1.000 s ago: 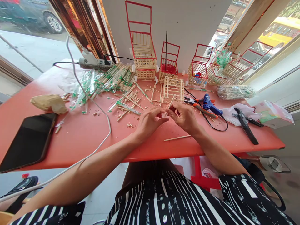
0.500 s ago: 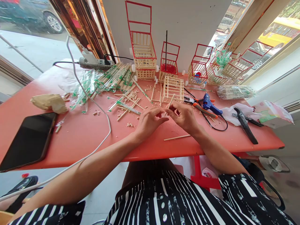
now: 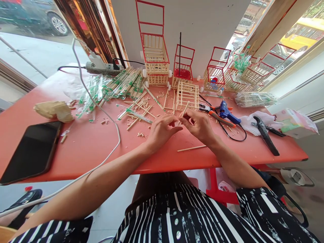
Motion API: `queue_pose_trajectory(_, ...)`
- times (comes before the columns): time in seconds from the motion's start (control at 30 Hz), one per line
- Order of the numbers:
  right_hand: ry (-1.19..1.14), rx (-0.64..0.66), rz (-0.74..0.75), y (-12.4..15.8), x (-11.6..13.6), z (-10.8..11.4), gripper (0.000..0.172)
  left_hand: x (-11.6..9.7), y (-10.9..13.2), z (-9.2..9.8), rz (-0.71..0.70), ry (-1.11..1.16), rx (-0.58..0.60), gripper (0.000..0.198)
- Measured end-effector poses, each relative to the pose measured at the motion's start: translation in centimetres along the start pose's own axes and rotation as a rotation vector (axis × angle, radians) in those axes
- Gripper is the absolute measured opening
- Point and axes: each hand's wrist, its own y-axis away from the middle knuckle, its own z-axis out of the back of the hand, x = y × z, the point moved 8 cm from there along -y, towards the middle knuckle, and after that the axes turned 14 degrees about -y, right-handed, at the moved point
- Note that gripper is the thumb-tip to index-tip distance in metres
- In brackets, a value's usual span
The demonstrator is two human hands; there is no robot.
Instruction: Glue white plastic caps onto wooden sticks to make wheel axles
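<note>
My right hand [image 3: 199, 127] is closed in a pinch on a short wooden stick [image 3: 186, 107], whose upper end pokes out above the fingers. Close beside it, my left hand [image 3: 162, 132] has its thumb and fingers drawn together; whatever is between them is hidden. Just beyond the hands stands a small stick-built basket frame [image 3: 187, 94]. On the table in front of me lies a loose stick [image 3: 191, 148]. Cut sticks [image 3: 140, 113] and small offcuts are scattered left of the frame.
Stick-built carts with red rims [image 3: 155, 50] line the wall. At right lie a blue glue gun [image 3: 227, 113], orange-handled pliers [image 3: 217, 116] and a black tool [image 3: 265, 135]. Wrapped chopsticks [image 3: 129, 82], a phone [image 3: 31, 148] and a white cable [image 3: 111, 148] occupy the left.
</note>
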Motion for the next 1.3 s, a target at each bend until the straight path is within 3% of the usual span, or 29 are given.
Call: queue_pose_trajectory(1.3,0.01,-0.003,-0.023,-0.05,-0.01,0.01,0.03,-0.03,0.02,0.1,-0.008,-0.002,-0.004,0.008)
